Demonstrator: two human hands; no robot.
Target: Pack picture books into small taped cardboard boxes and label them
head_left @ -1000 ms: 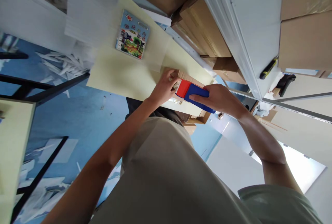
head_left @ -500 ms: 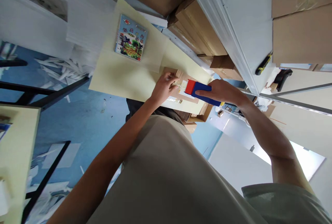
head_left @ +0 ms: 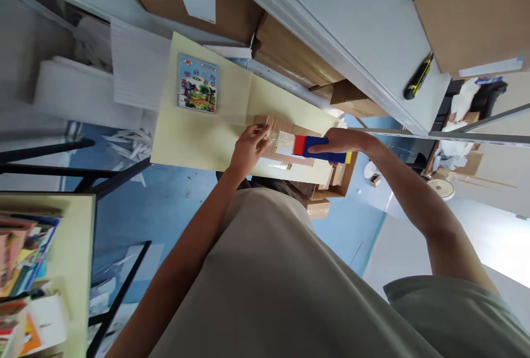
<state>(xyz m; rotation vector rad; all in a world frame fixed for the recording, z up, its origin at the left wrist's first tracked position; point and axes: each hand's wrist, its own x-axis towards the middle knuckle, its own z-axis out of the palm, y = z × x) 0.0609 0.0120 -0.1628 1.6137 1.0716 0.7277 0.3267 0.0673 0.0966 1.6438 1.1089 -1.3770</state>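
Taping: right hand (head_left: 345, 141) is gripping the red-and-blue tape dispenser (head_left: 318, 148) over the flat cardboard box (head_left: 278, 129).
Left hand (head_left: 248, 147): fingers are pressing the box's end, curled, holding nothing.
Box: lying on the pale yellow table (head_left: 194, 137).
Nearby: picture book (head_left: 197, 83) on the table's far end.

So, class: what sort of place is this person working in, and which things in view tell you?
Probably a packing or stockroom area. Stacked cardboard boxes line the shelving, the right hand holds a red-and-blue tape dispenser on a small carton, and a utility knife lies nearby.
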